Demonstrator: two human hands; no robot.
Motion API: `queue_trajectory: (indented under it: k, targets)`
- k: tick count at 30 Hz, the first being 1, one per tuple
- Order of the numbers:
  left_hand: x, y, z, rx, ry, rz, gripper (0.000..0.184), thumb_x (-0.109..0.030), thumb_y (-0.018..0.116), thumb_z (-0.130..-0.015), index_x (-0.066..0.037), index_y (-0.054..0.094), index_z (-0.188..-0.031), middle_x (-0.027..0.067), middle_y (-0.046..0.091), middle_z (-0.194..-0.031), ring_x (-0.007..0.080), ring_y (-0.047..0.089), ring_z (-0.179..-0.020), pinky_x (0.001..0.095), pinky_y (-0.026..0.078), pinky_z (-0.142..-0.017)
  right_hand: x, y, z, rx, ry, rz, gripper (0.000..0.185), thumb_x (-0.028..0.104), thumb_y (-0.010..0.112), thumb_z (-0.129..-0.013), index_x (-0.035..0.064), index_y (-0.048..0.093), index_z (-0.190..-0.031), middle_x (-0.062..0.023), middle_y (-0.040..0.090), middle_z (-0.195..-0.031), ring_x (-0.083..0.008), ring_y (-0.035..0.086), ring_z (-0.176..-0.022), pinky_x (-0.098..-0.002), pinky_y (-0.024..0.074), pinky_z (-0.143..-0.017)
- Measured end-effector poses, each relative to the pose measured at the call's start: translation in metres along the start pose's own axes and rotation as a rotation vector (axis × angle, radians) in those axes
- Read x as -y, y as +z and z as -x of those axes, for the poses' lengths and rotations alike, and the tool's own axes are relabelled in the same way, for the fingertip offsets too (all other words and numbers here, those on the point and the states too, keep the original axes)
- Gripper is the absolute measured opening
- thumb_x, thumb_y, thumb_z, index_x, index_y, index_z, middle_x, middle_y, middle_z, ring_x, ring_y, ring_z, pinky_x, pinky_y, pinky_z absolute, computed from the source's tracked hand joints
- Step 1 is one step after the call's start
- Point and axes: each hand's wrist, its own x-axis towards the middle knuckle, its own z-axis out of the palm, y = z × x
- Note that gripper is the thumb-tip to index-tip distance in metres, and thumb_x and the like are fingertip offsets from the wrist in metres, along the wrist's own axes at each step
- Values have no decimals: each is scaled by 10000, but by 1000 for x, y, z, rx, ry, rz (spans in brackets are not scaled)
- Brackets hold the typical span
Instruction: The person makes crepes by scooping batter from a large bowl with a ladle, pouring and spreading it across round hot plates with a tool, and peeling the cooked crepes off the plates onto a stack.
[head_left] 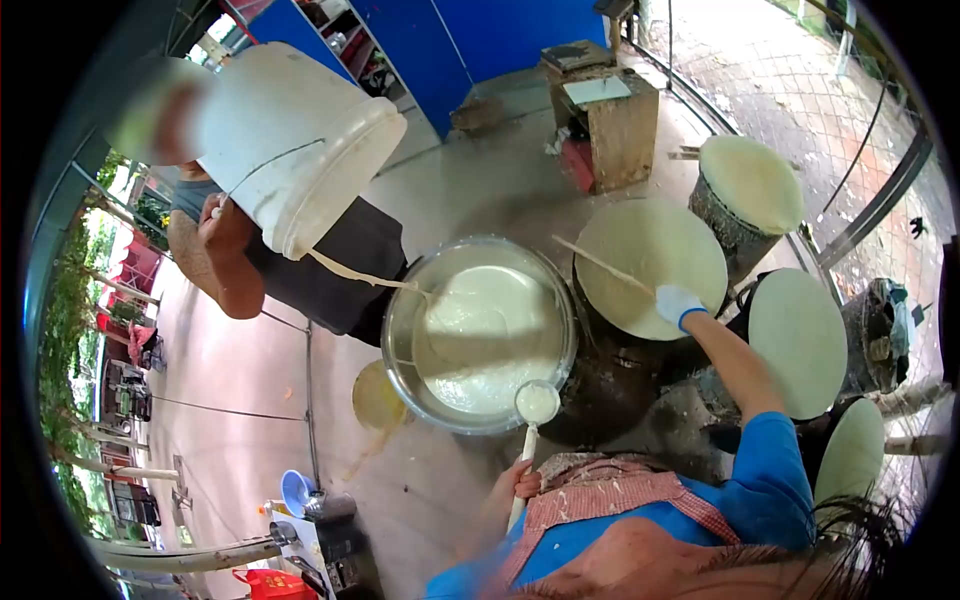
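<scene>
In the head view, my left hand [522, 482] grips a ladle [538, 403], its filled cup at the near rim of the wide basin [402, 328]. My gloved right hand [679, 306] grasps a thin stick [605, 265] over a pale round plate [665, 235]; a co-worker [330, 260] holds a tilted white bucket [295, 140].

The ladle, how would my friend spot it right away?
Find the big shiny basin of pale liquid. At its near rim is the ladle, held in the left hand. Unlike the thin stick in the gloved right hand, it has a round, cupped end.
</scene>
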Motion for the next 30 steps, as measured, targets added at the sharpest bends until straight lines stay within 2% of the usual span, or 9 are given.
queue_trajectory:
  k: [2, 5, 9, 12, 13, 19, 25, 28, 30]
  targets:
    - [-4, -5, 2, 67, 30, 14, 354, -330, 491, -913, -120, 357, -661, -23, 297, -542, 67, 273, -397, 201, 219, -353, -4, 12, 21, -20, -35, 38, 275, 201, 455, -813, 15, 633, -909, -238, 623, -925, -392, 607, -871, -467, 477, -766]
    - [-8, 12, 1, -154, 39, 12, 443, -348, 459, -912, -159, 296, -547, -39, 291, -458, 78, 281, -374, 218, 213, -371, -14, 18, 49, -47, -77, 66, 265, 194, 456, -812, 31, 645, -900, -233, 626, -915, -394, 608, -847, -471, 479, -746]
    - [-7, 27, 1, -211, 43, 75, 448, -343, 478, -906, -155, 292, -544, -38, 279, -451, 77, 278, -374, 223, 213, -360, -12, -6, 39, -54, -33, 94, 296, 213, 424, -839, 38, 633, -954, -241, 616, -957, -393, 603, -869, -479, 471, -762]
    - [-8, 1, -8, 26, -59, 208, 297, -302, 482, -925, -114, 380, -719, -15, 327, -569, 60, 282, -409, 188, 236, -347, -40, 5, -37, -202, 21, 14, 305, 232, 430, -843, 34, 629, -962, -233, 615, -984, -383, 604, -885, -479, 467, -774]
    - [-8, 5, -7, 26, -50, 200, 323, -307, 482, -924, -110, 370, -695, -15, 325, -566, 61, 280, -408, 190, 236, -349, -31, -7, -44, -223, 45, -15, 299, 242, 447, -836, 36, 630, -952, -220, 621, -982, -373, 608, -879, -479, 467, -769]
    - [-9, 5, -1, 10, -47, 174, 306, -286, 476, -928, -103, 375, -703, -16, 316, -559, 66, 263, -398, 195, 244, -350, 32, -66, 27, -68, -110, 250, 277, 210, 483, -809, 13, 659, -892, -221, 641, -884, -368, 634, -811, -459, 496, -720]
    - [-17, -6, 6, 6, -7, 161, 128, -255, 483, -925, -190, 402, -848, -18, 316, -563, 60, 282, -405, 187, 227, -330, 14, -31, 83, -90, -141, 233, 215, 151, 491, -772, -1, 640, -804, -242, 627, -768, -373, 631, -724, -466, 497, -658]
    - [-24, 5, 10, -65, -37, 176, 98, -239, 493, -920, -231, 406, -873, -17, 315, -564, 61, 292, -406, 182, 219, -321, -5, 17, 88, -224, -11, 191, 182, 144, 494, -771, 14, 622, -779, -223, 628, -742, -361, 630, -697, -468, 494, -633]
    - [-36, 9, 10, -84, -86, 151, 92, -225, 499, -916, -235, 412, -887, -14, 317, -568, 63, 300, -410, 183, 228, -321, -14, 51, 112, -137, -83, 246, 135, 153, 517, -758, 45, 596, -774, -181, 627, -695, -341, 625, -637, -458, 492, -579]
